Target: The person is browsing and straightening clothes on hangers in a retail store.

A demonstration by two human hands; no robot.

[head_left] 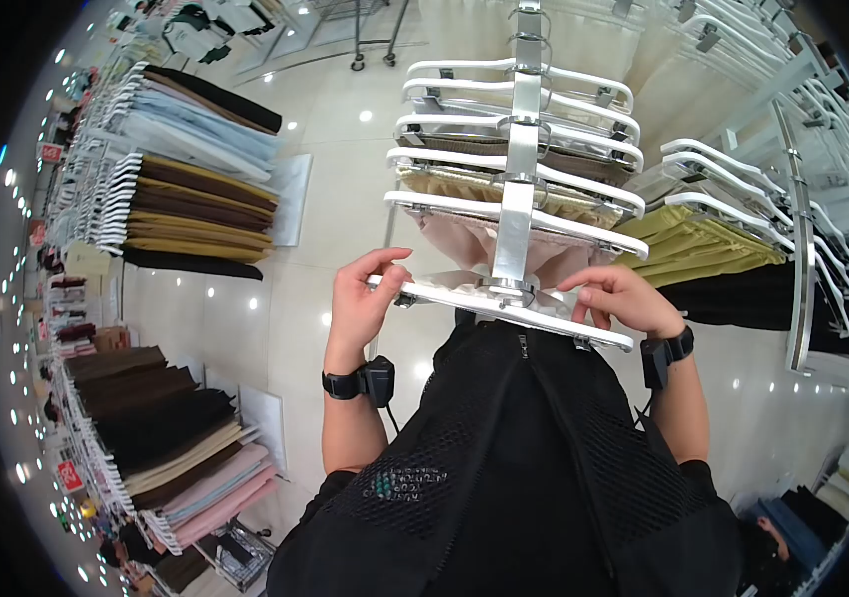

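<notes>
A white clip hanger (464,298) hangs at the near end of a metal rail (515,214), close to my body. My left hand (360,298) is closed around the hanger's left end, its thumb and forefinger by the clip. At the right half of the same hanger is my right hand (623,298), fingers loosely bent and apart, fingertips right at the bar and the pale fabric behind it. A pale pink garment (568,249) hangs from the hanger just beyond. Behind that follow a cream garment (434,184) and several more on white hangers.
Yellow-green garments (708,244) hang on another rack to the right. At the left, racks hold brown and mustard trousers (205,204) and dark and pink clothes (215,478). Rack legs with casters (375,62) stand on the tiled floor (335,169).
</notes>
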